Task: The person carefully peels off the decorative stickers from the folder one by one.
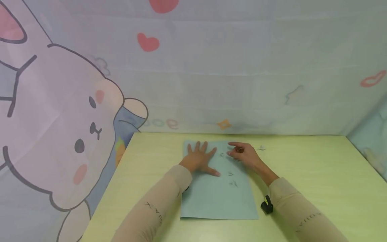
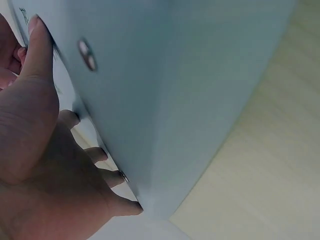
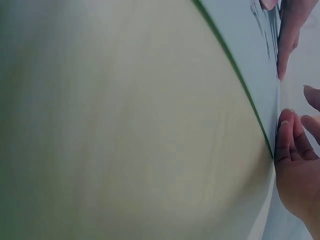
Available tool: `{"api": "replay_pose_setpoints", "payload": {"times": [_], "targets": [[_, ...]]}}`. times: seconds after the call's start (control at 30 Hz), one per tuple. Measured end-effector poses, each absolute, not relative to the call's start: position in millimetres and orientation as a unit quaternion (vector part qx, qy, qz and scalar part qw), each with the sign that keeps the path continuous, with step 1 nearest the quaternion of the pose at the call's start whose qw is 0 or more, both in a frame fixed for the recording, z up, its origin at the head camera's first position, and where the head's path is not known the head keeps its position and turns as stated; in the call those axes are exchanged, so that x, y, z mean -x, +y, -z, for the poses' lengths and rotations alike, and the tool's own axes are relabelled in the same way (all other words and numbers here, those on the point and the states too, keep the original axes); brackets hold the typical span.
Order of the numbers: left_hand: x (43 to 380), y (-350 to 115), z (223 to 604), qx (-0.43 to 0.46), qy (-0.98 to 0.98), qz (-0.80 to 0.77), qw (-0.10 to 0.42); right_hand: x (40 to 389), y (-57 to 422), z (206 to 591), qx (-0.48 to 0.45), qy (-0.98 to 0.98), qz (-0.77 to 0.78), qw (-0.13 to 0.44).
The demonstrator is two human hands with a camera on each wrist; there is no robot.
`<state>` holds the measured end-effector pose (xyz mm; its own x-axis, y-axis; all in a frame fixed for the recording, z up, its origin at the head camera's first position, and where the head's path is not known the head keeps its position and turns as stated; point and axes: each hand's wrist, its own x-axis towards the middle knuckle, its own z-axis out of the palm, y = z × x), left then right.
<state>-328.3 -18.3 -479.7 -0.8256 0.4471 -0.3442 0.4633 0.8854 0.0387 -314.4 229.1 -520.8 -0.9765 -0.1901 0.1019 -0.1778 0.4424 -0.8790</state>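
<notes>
A pale blue-green sheet lies on the table, longer from front to back than across. On its upper left part my left hand rests flat with the fingers spread. My right hand is at the sheet's upper right edge. Its thumb and index finger are apart, its other fingers bend inward, and no held thing shows clearly. Small dark marks or bits are on the sheet, too small to identify. In the left wrist view a shiny oval piece sits on the sheet near the left thumb.
The yellow-green table reaches back to a hanging cloth with hearts and a cartoon rabbit. Small whitish bits lie right of the sheet. A black object is against the right sleeve.
</notes>
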Motion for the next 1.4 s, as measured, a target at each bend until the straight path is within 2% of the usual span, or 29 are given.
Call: {"api": "replay_pose_setpoints", "payload": {"times": [0.4, 0.67, 1.03, 1.4], "targets": [[317, -17, 467, -0.242, 0.955, 0.019, 0.170, 317, 225, 516, 0.133, 0.876, 0.464, 0.016], [325, -12, 480, -0.241, 0.954, 0.024, 0.177, 317, 228, 517, 0.141, 0.897, 0.419, 0.001], [313, -13, 467, -0.249, 0.953, 0.013, 0.172, 319, 222, 516, 0.160, 0.912, 0.378, -0.006], [328, -10, 492, -0.242, 0.953, 0.017, 0.183, 315, 222, 515, 0.166, 0.912, 0.376, 0.001]]}}
